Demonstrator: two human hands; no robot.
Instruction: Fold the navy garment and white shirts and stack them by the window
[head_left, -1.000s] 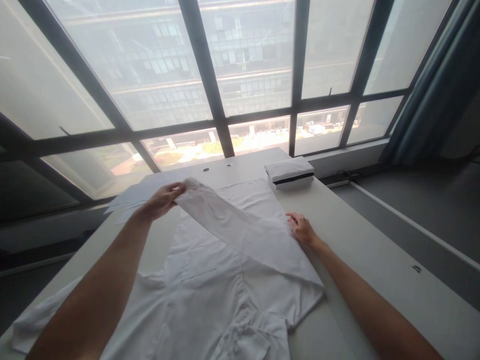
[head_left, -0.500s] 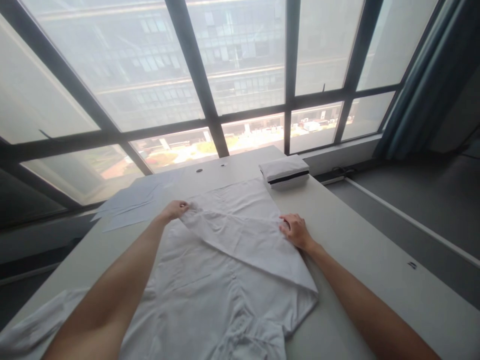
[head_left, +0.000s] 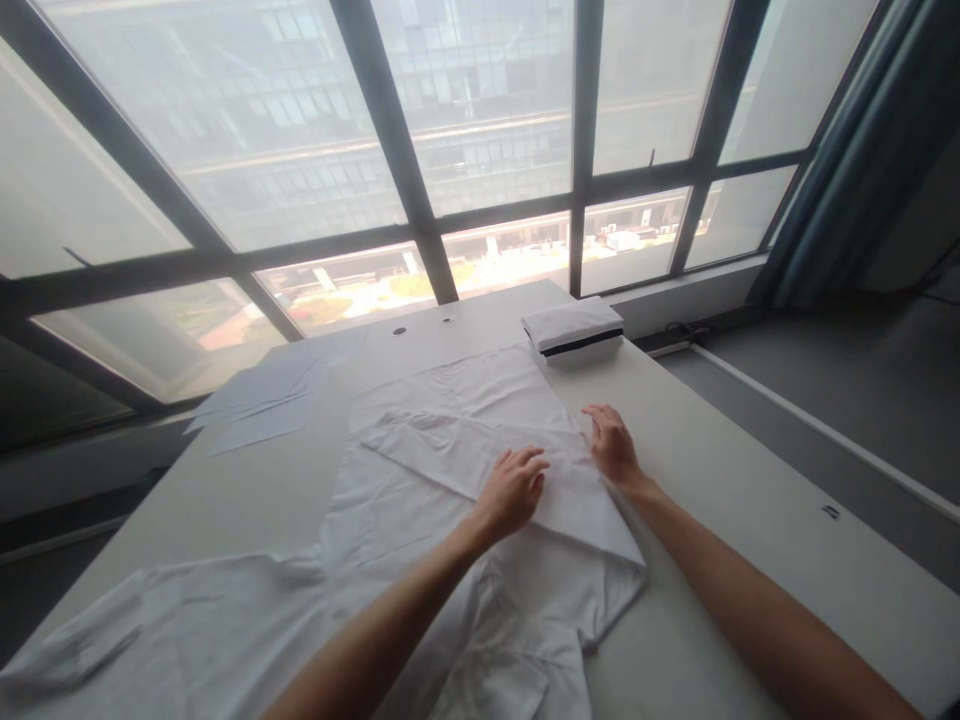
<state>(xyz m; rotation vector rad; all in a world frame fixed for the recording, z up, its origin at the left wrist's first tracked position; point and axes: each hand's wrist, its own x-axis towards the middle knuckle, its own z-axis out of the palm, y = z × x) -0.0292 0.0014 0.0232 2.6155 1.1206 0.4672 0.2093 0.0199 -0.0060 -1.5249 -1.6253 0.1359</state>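
The left hand (head_left: 514, 492) has released the white shirt sleeve (head_left: 442, 455), now folded across toward ten o'clock; fingers loosely spread, empty. Right hand (head_left: 611, 447) half-curled, hold unclear.

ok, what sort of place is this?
Probably an upper-floor office or workroom: tall dark-framed windows overlook a large building and the ground below, and a white table near them bears pale sheets and a white garment.
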